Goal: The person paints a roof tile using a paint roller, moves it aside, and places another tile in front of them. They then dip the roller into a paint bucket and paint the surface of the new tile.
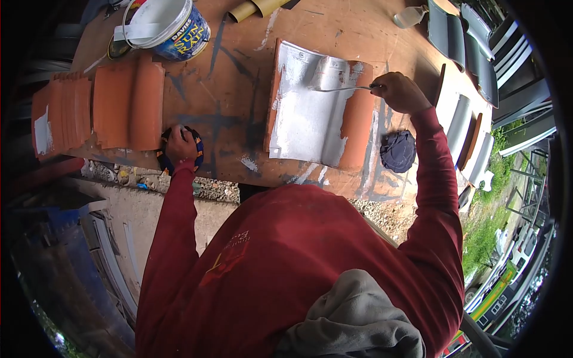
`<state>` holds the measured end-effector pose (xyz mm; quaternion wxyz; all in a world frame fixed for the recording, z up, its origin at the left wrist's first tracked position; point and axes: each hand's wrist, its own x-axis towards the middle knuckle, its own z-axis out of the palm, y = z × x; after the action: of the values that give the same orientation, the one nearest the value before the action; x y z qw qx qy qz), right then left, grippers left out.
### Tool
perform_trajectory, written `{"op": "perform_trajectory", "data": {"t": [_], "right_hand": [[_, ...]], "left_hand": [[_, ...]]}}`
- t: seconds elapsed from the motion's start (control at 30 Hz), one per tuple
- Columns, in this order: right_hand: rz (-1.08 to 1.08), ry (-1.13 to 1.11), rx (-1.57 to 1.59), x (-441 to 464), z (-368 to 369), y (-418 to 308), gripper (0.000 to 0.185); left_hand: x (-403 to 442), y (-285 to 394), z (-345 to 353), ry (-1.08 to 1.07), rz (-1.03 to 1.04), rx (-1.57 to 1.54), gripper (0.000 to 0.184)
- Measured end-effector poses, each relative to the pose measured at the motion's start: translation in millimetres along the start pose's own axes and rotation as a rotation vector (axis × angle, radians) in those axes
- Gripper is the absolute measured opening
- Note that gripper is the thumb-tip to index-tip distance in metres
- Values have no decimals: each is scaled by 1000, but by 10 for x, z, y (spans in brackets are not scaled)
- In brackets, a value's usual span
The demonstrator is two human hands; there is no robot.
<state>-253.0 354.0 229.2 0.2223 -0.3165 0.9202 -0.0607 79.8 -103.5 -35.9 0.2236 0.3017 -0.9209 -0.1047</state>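
My right hand [401, 92] is closed around the handle of a small paint roller [329, 73]. Its white head rests on the upper part of a curved roof tile [304, 113], and a thin bent wire joins head and hand. White paint covers most of that tile; bare terracotta shows along its right side and left edge. At the left, my left hand [181, 143] grips a round dark cloth [196, 156] with orange patches, pressed on the table near its front edge. Another round dark cloth [398, 151] lies right of the painted tile, below my right forearm.
A paint bucket [190, 37] stands at the back left of the wooden table [239, 71]. Unpainted tiles [128, 104] stand in a row at the left. Grey tiles [446, 36] lie at the right, near a clear bottle [409, 17]. Rolled brown sheet [253, 8] lies at the back.
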Motion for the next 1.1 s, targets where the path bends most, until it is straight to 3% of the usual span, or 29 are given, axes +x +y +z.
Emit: {"op": "perform_trajectory", "data": {"t": [0.03,0.13,0.17,0.27,0.4,0.43,0.57,0.87,1.07,1.1], "right_hand": [[-38,82,126,-105,179,104,27],[322,90,884,-567,533,-285,37],[263,86,1094,-695,696,-346,40],[324,239,1314,-917,1105,-537,43],[359,438,1446,-819,1342,-717,33],[373,486,1402,-719,1416,-745,24],[403,500,1572,-625,1649,-886,13],[309,573,1604,-450,1875,-829,17],[453,471,1191,-557,1722,-839,16],[462,482,1236,-543,1722,-815,17]], "left_hand": [[11,-13,25,14,4,-11,20],[10,-6,30,0,-22,-7,19],[11,3,14,-29,-35,10,19],[6,6,6,14,-2,-8,18],[20,13,32,2,19,-14,20],[21,17,29,2,3,-10,20],[13,22,28,40,1,14,20],[0,-5,15,5,17,21,19],[10,17,8,8,-5,3,19],[13,17,20,9,-18,-3,19]]}}
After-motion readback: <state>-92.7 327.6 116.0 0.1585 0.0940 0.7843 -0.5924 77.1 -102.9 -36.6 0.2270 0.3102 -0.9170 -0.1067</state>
